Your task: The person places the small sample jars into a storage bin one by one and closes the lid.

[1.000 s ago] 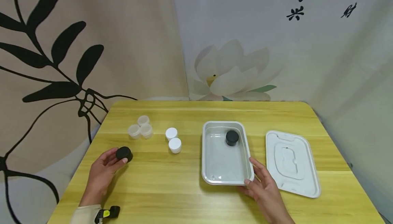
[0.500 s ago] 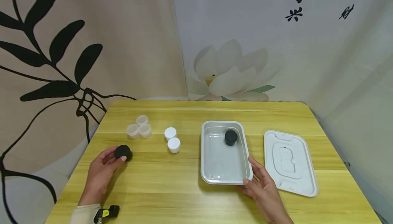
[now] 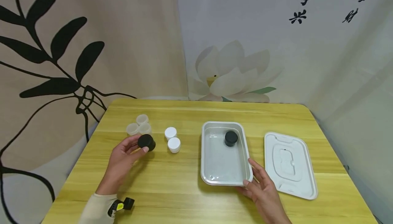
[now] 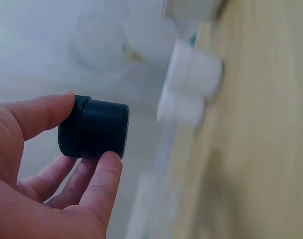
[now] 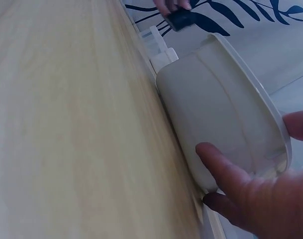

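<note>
Between thumb and fingers, my left hand [image 3: 124,157] pinches a small black round jar [image 3: 146,142], raised above the table with a shadow below it. In the left wrist view the black jar [image 4: 95,127] shows its lid edge and smooth side. My right hand [image 3: 264,191] holds the near right corner of a white rectangular container [image 3: 225,169], with fingers against its outer wall and rim. Inside that container, toward the back, stands another black jar [image 3: 231,138]. Two white jars [image 3: 174,144] stand just right of my left hand.
Three translucent small cups [image 3: 144,128] cluster behind the left hand. A white lid [image 3: 291,165] lies flat right of the container. All rest on a wooden table [image 3: 172,196], with a printed curtain [image 3: 147,39] behind its far edge.
My left hand has moved right and away from me, carrying the black jar toward the white jars. The right hand and the container stay in place.
</note>
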A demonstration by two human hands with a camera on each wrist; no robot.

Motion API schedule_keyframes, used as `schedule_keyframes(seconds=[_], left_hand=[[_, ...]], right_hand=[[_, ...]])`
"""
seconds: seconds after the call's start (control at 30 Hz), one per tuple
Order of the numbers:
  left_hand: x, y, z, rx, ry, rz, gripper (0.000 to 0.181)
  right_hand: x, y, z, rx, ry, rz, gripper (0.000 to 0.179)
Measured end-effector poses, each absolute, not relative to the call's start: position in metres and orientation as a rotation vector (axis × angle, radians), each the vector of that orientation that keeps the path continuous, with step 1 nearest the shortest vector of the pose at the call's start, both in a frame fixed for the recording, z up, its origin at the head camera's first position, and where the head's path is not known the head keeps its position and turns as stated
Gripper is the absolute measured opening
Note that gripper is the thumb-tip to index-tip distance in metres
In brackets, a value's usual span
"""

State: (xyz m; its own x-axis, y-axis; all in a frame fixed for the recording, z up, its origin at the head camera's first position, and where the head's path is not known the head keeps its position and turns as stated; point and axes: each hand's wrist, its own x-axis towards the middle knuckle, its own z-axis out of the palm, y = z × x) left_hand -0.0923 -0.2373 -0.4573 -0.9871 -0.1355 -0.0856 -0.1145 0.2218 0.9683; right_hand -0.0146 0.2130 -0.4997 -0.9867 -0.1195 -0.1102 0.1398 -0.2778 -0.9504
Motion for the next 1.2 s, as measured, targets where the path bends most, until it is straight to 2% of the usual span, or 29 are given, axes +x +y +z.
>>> schedule_keyframes(seconds=[0.33,0.67,1.2], left_hand=[[-0.119,-0.15,-0.428,-0.196,-2.512,-2.076,0.057],[-0.144,-0.061,-0.421,-0.541,-2.639,-2.058,0.053],[-0.161,-0.005,-0.44,-0.643,-2.84,-1.84,0.05]], right_hand=[[-0.014,0.214,-0.498,0.017,1.794,-2.397,0.075],[-0.016,0.215,-0.5,0.061,1.804,-2.379,0.076],[-0.013,0.217,-0.501,-0.035,1.776,-2.403,0.074]])
